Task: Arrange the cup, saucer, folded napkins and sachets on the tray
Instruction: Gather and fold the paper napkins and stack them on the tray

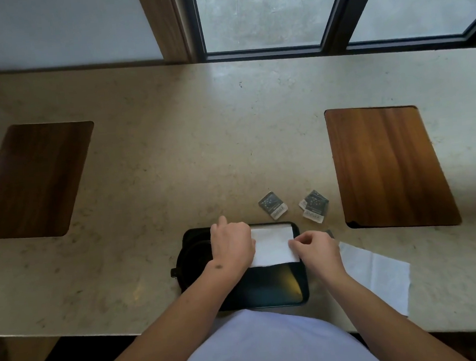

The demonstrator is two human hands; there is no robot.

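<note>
While the left hand (231, 242) lies flat pinning the folded napkin (273, 246) on the tray (268, 289), right hand (316, 249) fingers (294, 244) pinch its edge to square it.

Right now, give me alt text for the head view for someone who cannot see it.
Both hands, left hand and right hand, press a folded white napkin on the far part of a black tray. Two sachets lie on the stone counter beyond it, and an unfolded napkin lies to its right.

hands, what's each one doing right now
Left hand: flat, open, pressing the folded napkin onto the tray.
Right hand: fingers pinching the napkin's right edge.
</note>
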